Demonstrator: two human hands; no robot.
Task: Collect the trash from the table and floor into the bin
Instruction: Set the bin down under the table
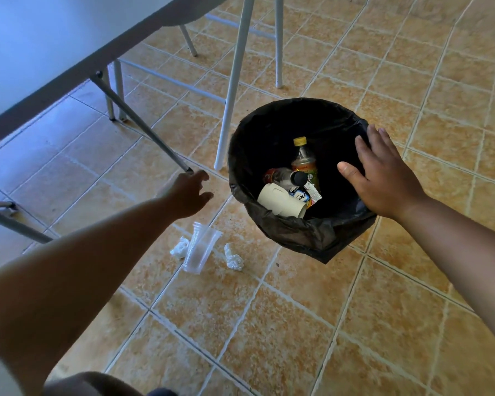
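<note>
Both hands empty: left (189, 192) reaches down, right (383, 178) spread flat.

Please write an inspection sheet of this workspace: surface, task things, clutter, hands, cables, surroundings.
Surface: tiled floor; table top bare where visible.
Job's things: bin with black liner holds bottles and a paper cup; clear plastic cups, nested, and two crumpled tissues lie on the floor.
Clutter: nothing seen.
Grips: left hand open, empty; right hand open, over the bin rim.
Cables: nothing seen.
Surroundings: metal table legs.
</note>
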